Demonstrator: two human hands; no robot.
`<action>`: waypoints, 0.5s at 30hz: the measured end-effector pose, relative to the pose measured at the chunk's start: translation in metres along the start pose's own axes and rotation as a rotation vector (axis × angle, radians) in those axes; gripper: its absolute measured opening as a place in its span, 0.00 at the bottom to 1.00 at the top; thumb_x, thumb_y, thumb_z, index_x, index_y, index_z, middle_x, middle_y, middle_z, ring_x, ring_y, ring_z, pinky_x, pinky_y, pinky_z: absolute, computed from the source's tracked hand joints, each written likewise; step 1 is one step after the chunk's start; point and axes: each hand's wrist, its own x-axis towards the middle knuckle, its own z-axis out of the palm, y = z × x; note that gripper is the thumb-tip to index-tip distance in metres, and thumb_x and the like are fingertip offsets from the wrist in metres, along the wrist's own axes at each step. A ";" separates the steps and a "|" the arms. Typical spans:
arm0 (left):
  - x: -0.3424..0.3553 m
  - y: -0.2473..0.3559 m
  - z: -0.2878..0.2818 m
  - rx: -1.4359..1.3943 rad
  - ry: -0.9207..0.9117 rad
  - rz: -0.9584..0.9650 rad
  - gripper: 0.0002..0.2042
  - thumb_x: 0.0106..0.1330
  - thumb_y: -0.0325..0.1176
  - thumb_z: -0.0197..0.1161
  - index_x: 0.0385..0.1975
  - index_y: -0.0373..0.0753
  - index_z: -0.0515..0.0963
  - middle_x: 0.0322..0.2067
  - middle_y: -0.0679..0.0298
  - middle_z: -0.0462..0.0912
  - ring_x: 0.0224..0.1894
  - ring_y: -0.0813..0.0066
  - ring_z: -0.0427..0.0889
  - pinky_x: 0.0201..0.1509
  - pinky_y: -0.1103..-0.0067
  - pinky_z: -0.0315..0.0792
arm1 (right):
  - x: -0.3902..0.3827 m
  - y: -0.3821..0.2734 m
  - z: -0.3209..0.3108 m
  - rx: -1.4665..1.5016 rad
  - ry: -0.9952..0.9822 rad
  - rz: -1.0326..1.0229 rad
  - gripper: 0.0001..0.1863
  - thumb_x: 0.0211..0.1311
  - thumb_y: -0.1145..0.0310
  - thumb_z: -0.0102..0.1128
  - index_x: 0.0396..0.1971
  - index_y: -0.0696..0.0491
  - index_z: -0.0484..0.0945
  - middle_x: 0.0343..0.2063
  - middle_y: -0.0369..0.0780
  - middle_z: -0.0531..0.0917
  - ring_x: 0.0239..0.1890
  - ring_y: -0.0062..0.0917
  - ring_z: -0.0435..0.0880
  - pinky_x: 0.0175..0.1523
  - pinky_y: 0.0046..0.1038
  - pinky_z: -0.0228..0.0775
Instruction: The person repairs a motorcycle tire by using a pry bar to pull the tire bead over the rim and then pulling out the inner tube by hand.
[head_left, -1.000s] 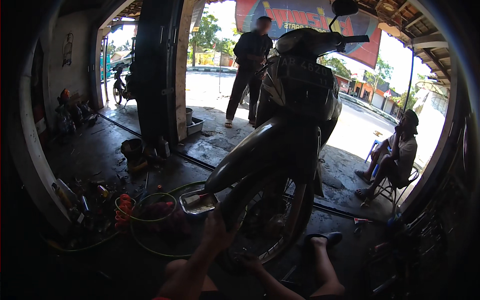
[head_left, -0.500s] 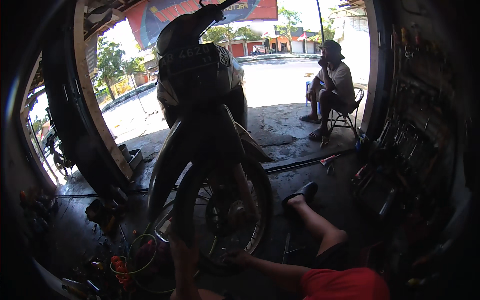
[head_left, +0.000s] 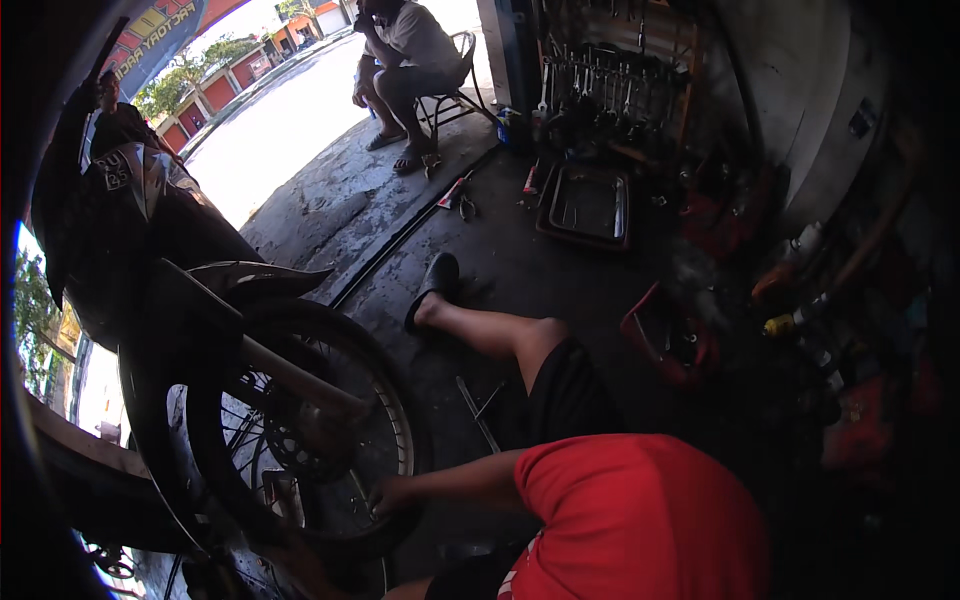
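Note:
The dark front wheel of a scooter stands at the lower left, with spokes and a brake disc. My right hand is at the lower right of its rim, fingers curled closed on something too small to make out. My left hand is low by the left side of the tire, in shadow, its fingers hard to make out. A small metal tray shows behind the spokes. Long metal tools lie beside my bent leg, right of the wheel.
A seated person is outside the doorway; another person is partly behind the scooter. A wall rack of wrenches, a rimmed pan, tubes and pliers, and a red container with other clutter are on the right.
My view has swung right, so the scooter now sits at the left and the tool wall shows. Both hands stay low at the front wheel.

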 end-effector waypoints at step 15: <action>-0.010 0.056 -0.014 0.146 -0.160 -0.300 0.44 0.69 0.58 0.59 0.69 0.24 0.55 0.65 0.37 0.64 0.66 0.43 0.68 0.68 0.60 0.63 | -0.010 -0.004 -0.005 -0.128 0.030 0.015 0.20 0.62 0.54 0.62 0.50 0.49 0.85 0.47 0.44 0.87 0.52 0.35 0.84 0.59 0.35 0.72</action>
